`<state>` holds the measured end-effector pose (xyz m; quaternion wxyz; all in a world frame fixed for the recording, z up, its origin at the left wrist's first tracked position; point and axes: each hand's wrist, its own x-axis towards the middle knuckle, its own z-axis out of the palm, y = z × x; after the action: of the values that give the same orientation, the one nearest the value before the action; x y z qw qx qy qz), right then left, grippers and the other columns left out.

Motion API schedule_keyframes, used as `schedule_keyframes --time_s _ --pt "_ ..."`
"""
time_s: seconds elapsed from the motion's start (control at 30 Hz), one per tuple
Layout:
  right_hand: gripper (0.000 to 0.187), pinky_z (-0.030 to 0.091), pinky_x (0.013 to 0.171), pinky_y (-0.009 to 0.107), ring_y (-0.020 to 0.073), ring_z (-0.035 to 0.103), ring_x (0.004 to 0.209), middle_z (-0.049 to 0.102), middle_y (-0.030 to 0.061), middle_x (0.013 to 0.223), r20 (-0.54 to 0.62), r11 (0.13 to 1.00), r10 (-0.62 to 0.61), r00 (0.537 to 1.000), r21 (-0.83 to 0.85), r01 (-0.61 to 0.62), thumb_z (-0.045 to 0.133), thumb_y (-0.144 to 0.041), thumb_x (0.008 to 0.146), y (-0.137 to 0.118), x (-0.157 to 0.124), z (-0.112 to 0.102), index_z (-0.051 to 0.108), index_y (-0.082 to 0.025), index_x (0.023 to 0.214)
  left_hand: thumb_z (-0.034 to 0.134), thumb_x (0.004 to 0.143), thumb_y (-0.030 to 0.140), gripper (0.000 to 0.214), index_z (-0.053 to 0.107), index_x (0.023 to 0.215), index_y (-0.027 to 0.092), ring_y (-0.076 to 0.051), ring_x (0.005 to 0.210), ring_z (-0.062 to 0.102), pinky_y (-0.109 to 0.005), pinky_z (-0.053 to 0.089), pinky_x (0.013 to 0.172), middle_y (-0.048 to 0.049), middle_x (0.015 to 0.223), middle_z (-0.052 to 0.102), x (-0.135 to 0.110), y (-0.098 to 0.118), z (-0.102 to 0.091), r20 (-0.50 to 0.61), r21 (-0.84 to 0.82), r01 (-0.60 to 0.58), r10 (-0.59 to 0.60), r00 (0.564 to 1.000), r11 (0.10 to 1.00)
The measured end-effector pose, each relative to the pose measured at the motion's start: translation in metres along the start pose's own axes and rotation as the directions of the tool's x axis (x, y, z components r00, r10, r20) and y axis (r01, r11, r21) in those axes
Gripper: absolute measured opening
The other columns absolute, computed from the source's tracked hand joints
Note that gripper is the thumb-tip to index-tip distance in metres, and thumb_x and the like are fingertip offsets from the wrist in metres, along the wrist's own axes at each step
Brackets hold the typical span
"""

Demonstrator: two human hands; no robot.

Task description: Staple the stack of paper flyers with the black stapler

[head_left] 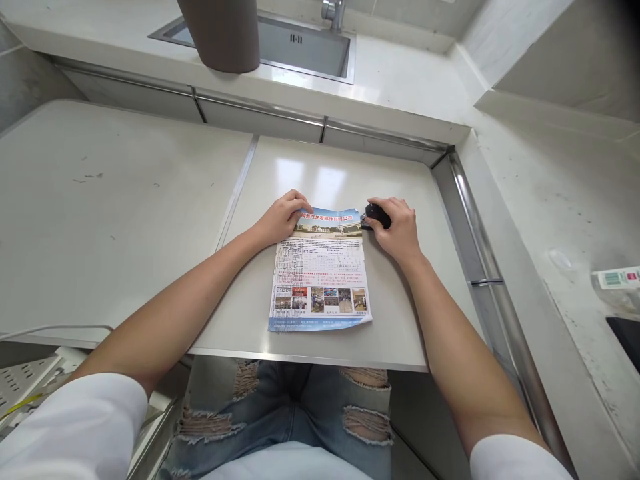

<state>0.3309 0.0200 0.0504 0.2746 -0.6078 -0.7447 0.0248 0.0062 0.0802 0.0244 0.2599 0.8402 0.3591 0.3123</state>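
Note:
A printed flyer with a blue header, red title and a row of small photos lies on the white table. Dense rows of small dark marks, like staples, run down its left side. My left hand grips its upper left corner, fingers curled over the edge. At the upper right edge, my right hand is closed around a small black stapler. The stapler's front end points left and meets the paper's edge; whether the paper is between its jaws I cannot tell. My palm covers its rear.
A white table with a metal seam spreads left, bearing a few dark specks. Behind it, a counter holds a sink, a faucet and a brown cylindrical container. A metal rail edges the right counter, where a labelled clear package lies.

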Motion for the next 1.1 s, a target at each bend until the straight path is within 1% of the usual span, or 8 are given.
schedule_keyframes --time_s 0.1,0.27,0.37,0.6,0.77,0.87,1.03,1.1 --pt "0.037 0.046 0.1 0.054 0.0381 0.065 0.119 0.077 0.0134 0.122 -0.014 1.0 0.012 1.0 0.006 -0.012 0.061 -0.033 0.097 0.0 0.0 -0.001 0.074 -0.025 0.131 0.048 0.096 0.005 0.041 0.083 0.111 0.02 -0.023 0.106 0.071 -0.044 0.061 0.1 -0.0108 0.126 0.07 0.0 -0.002 0.001 -0.019 0.016 0.019 -0.019 1.0 1.0" --pt "0.038 0.044 0.1 0.055 0.0386 0.063 0.12 0.077 0.0129 0.121 0.027 0.999 -0.022 0.999 -0.037 0.023 0.061 -0.032 0.098 -0.002 -0.002 -0.001 0.074 -0.026 0.133 0.051 0.094 0.005 0.041 0.085 0.109 0.021 -0.022 0.101 0.071 -0.042 0.062 0.095 -0.0102 0.124 0.073 0.001 -0.002 0.001 -0.039 0.016 0.028 -0.027 0.999 0.999" --pt "0.038 0.044 0.101 0.054 0.0383 0.063 0.121 0.077 0.0128 0.122 0.043 0.998 -0.058 0.997 -0.029 0.06 0.06 -0.033 0.099 -0.003 -0.002 -0.001 0.074 -0.026 0.133 0.052 0.092 0.004 0.041 0.086 0.11 0.021 -0.021 0.096 0.07 -0.04 0.061 0.09 -0.0097 0.123 0.074 0.0 -0.001 0.001 -0.04 0.004 -0.001 0.001 0.999 1.0" --pt "0.043 0.046 0.1 0.054 0.0378 0.064 0.118 0.076 0.0131 0.124 0.026 0.995 -0.098 0.995 0.011 0.097 0.059 -0.037 0.101 -0.004 -0.002 0.004 0.072 -0.026 0.142 0.055 0.093 0.004 0.041 0.086 0.114 0.023 -0.018 0.09 0.069 -0.035 0.058 0.08 -0.0093 0.124 0.074 -0.001 -0.001 0.001 0.034 -0.008 -0.1 0.1 0.994 0.995" --pt "0.046 0.043 0.103 0.053 0.0348 0.064 0.118 0.077 0.0108 0.127 0.061 0.993 -0.12 0.991 0.016 0.119 0.047 -0.037 0.11 -0.006 -0.002 0.006 0.067 -0.03 0.15 0.056 0.093 0.004 0.041 0.085 0.114 0.022 -0.018 0.089 0.069 -0.035 0.056 0.078 -0.0098 0.124 0.074 -0.001 0.0 0.0 0.042 -0.009 -0.108 0.108 0.993 0.994" --pt "0.047 0.041 0.103 0.053 0.0345 0.064 0.119 0.077 0.0113 0.128 0.067 0.993 -0.114 0.991 -0.018 0.115 0.043 -0.035 0.112 -0.008 -0.002 0.007 0.067 -0.029 0.151 0.057 0.093 0.005 0.039 0.085 0.115 0.022 -0.019 0.091 0.069 -0.036 0.057 0.08 -0.0105 0.124 0.074 -0.001 0.003 -0.001 0.062 -0.016 -0.116 0.117 0.991 0.993" --pt "0.049 0.039 0.105 0.053 0.0356 0.062 0.121 0.076 0.012 0.132 0.12 0.978 -0.147 0.982 -0.131 0.162 0.041 -0.031 0.112 -0.012 -0.002 0.008 0.066 -0.029 0.154 0.057 0.092 0.005 0.039 0.085 0.114 0.021 -0.019 0.093 0.07 -0.036 0.058 0.081 -0.0111 0.124 0.074 -0.002 0.003 0.0 0.061 -0.02 -0.115 0.116 0.991 0.993" --pt "0.049 0.038 0.105 0.054 0.0355 0.062 0.121 0.076 0.0118 0.133 0.127 0.977 -0.146 0.981 -0.134 0.163 0.041 -0.03 0.111 -0.013 -0.002 0.008 0.065 -0.029 0.154 0.057 0.092 0.004 0.04 0.085 0.114 0.021 -0.019 0.094 0.07 -0.036 0.058 0.083 -0.011 0.124 0.074 -0.002 0.003 0.0 0.059 -0.024 -0.12 0.121 0.991 0.992"
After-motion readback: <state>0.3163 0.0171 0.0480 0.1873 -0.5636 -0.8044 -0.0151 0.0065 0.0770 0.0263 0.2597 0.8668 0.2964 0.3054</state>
